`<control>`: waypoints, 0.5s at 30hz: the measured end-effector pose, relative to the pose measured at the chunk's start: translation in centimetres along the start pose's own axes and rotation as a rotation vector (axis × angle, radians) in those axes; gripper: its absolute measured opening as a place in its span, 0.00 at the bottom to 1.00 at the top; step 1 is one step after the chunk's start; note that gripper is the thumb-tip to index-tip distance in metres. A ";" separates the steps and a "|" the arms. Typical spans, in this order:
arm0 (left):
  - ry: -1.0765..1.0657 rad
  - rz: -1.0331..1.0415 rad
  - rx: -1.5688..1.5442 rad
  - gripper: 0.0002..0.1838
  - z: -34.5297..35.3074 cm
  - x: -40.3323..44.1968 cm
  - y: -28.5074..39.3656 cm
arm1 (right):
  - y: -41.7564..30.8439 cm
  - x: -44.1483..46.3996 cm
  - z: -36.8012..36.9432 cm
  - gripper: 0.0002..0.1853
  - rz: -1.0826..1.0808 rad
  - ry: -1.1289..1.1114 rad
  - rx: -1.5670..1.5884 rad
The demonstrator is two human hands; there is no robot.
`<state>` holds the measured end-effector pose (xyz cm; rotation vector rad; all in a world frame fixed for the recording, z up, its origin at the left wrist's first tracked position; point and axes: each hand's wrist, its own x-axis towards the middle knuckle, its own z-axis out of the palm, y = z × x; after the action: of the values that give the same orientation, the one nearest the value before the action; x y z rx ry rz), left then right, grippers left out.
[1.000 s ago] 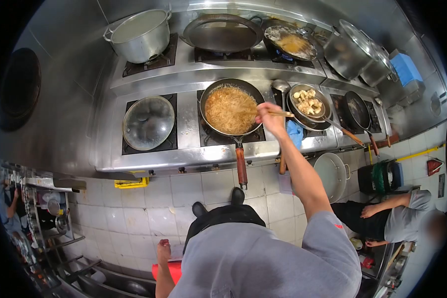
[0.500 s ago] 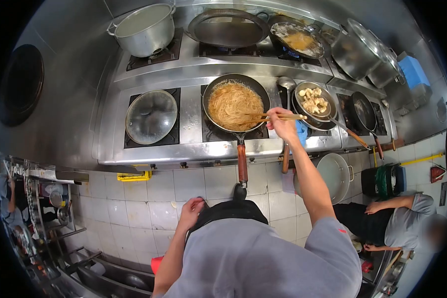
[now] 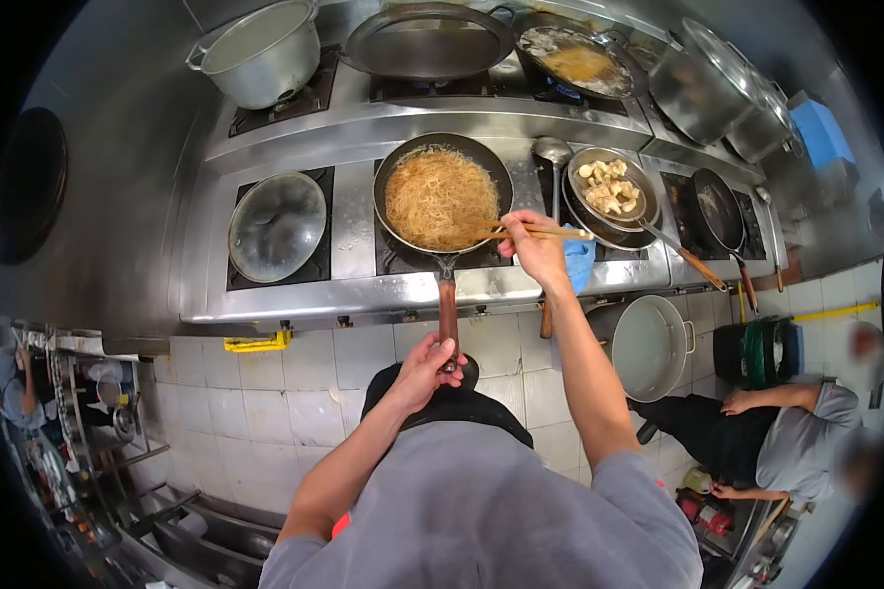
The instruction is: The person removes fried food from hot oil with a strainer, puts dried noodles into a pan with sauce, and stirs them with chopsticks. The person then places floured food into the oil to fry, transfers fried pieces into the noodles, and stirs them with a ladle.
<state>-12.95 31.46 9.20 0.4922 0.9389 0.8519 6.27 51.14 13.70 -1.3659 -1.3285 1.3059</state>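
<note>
Thin noodles (image 3: 440,196) fill the dark frying pan (image 3: 387,218) on the front middle burner. My right hand (image 3: 534,247) is closed around wooden chopsticks (image 3: 565,233), whose tips reach into the noodles at the pan's right side. The pan's wooden handle (image 3: 448,304) points toward my body. My left hand (image 3: 428,373) is closed around the end of that handle. Just right of my right hand lies a blue cloth (image 3: 580,263). A ladle (image 3: 553,152) rests behind it, beside a strainer (image 3: 642,222) holding pale chunks of food (image 3: 611,187) over another pan.
A glass lid (image 3: 277,228) covers the front left burner. Behind stand a large pot (image 3: 257,59), a wide dark pan (image 3: 427,44) and a pan of bubbling oil (image 3: 581,67). A big metal pot (image 3: 650,344) is on the floor near a co-worker (image 3: 805,432) at right.
My left hand has come up from beside my body and taken hold of the frying pan's handle. My right hand still holds the chopsticks in the noodles. The view has shifted slightly.
</note>
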 end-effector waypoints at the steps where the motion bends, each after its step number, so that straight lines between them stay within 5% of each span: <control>1: -0.022 0.008 -0.037 0.21 -0.4 -0.1 0.4 | 0.0 0.5 0.2 0.11 -0.005 0.011 0.001; 5: -0.033 -0.087 0.027 0.22 -3.7 -0.7 2.1 | 0.3 2.7 2.8 0.11 -0.181 0.214 0.154; 7: 0.075 -0.002 0.204 0.22 -7.5 0.0 2.6 | 1.6 3.9 3.4 0.11 -0.058 0.085 0.010; 11: 0.307 0.283 0.497 0.22 -20.1 1.1 6.6 | -3.0 0.3 2.6 0.12 -0.236 0.279 0.193; 15: 0.731 0.479 0.987 0.23 -33.0 3.4 13.5 | 2.4 -2.7 -0.1 0.10 -0.097 0.346 0.272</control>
<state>-45.70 42.52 -0.30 1.3423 1.9817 0.9743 6.92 48.22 11.72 -1.2517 -0.9339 1.0814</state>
